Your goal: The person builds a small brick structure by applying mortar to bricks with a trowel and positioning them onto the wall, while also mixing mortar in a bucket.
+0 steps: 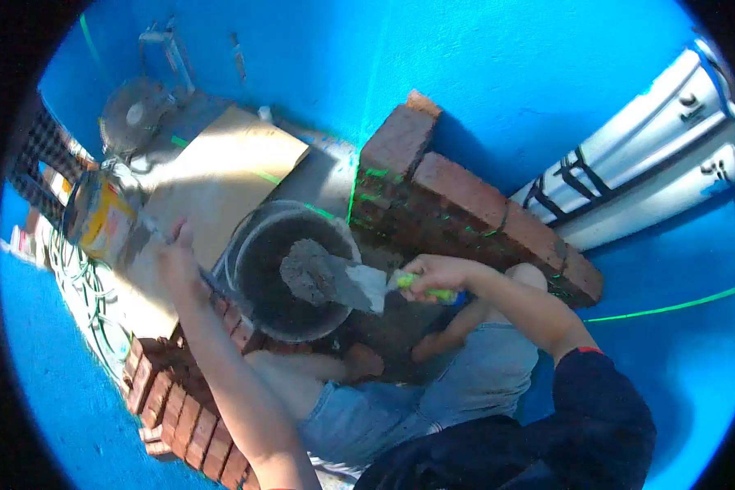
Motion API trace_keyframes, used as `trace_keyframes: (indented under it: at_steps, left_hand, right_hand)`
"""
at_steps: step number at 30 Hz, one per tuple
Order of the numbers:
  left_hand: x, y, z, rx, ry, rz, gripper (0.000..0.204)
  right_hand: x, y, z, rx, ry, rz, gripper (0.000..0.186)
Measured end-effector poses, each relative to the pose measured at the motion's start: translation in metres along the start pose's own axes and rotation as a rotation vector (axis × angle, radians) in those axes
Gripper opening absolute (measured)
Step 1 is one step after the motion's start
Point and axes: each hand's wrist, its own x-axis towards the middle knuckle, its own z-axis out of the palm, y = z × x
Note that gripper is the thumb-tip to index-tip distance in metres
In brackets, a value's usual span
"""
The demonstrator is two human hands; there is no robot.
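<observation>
My right hand (427,279) grips the green-and-blue handle of a trowel (366,286), whose blade carries a heap of wet grey mortar (306,269) over the dark bucket (290,318). At the bucket's left, my left hand (178,253) is closed around a slim grey tool (150,225); its exact shape is hard to make out. A light board (229,147) lies behind that hand. A yellow-labelled tub (106,224) sits beyond it to the upper left.
A low red brick wall (457,184) runs along the right, beside white rolls (629,147) leaning on the blue wall (482,57). Loose bricks (192,429) are stacked lower left, near a coiled green hose (90,294). A round grey object (126,122) stands at the back left.
</observation>
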Motion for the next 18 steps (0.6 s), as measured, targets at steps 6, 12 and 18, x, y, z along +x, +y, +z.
trace_keyframes:
  at_steps: [6, 12, 18]
  left_hand:
    - [-0.016, 0.020, 0.021, -0.214, 0.010, -0.164, 0.033]
    - [-0.032, 0.043, 0.049, -0.305, -0.044, -0.169, 0.032]
    - [-0.037, 0.049, 0.058, -0.329, -0.054, -0.167, 0.031]
  right_hand:
    - [-0.117, -0.014, 0.027, 0.500, 0.323, -0.240, 0.026]
    - [-0.120, -0.076, -0.010, 0.144, 0.895, -0.520, 0.026]
    - [-0.066, -0.094, -0.081, -0.559, 1.382, -0.309, 0.039]
